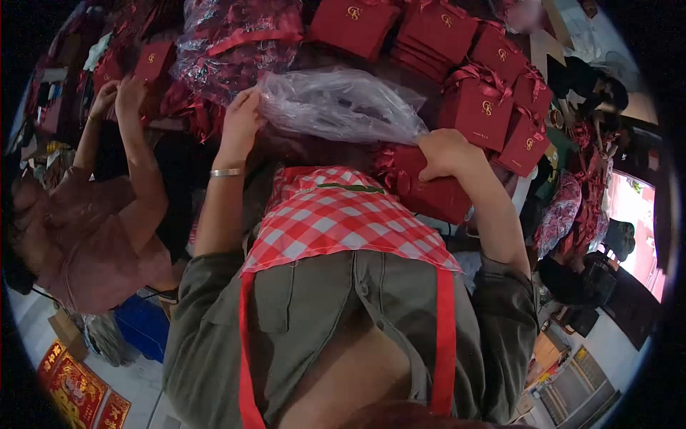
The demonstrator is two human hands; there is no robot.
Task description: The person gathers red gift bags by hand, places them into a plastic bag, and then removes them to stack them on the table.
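A clear plastic bag [336, 104] stretches sideways between my two hands, above the checked apron. My left hand [245, 114], with a bracelet at the wrist, is closed on the bag's left end. At the bag's right end my right hand [444, 151] is closed on the plastic, its thumb lying over a red paper bag [429, 187]. More red paper bags [477, 111] with gold lettering and ribbons stand just beyond my right hand. Behind my left hand lies a plastic-wrapped bundle of red bags [239, 43].
At the left a co-worker [93, 222] in a pink top holds both hands up near another red bag [153, 61]. Stacked red bags [436, 32] fill the table's far side. Wrapped red bundles [561, 211] hang at the right, near a dark fan-like object.
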